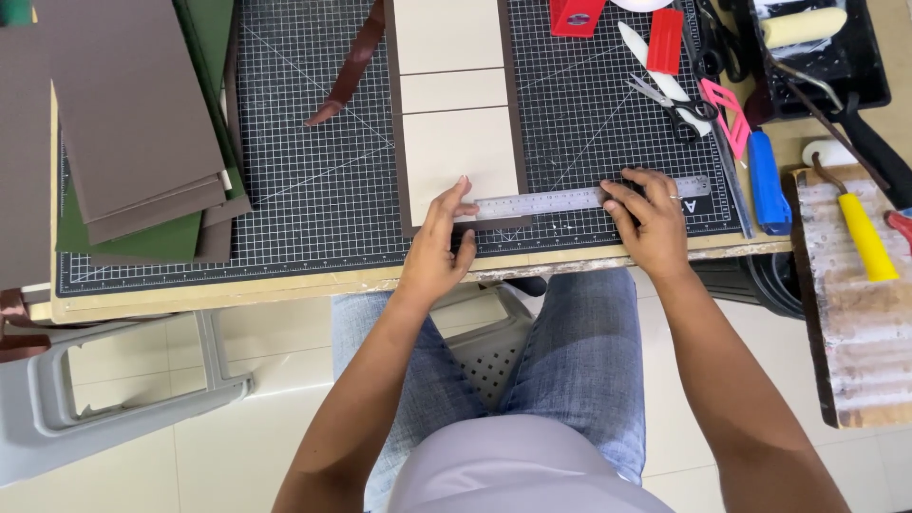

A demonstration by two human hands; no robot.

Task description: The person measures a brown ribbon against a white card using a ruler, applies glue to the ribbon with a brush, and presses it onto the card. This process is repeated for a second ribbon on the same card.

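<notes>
A stack of brown sheets point(133, 114) lies at the left of the gridded cutting mat point(313, 190) on the tabletop point(237, 290). The left hand point(439, 249) rests open, fingers pressing the cream board point(461, 152) and the steel ruler point(570, 201). The right hand point(649, 220), fingers spread, pins the ruler flat. Scissors point(676, 103) lie beyond.

No packages, signs or screens show. Only 1 small red card point(576, 16) with a pale label patch lies at 12 o'clock on the cutting mat point(313, 190).
</notes>
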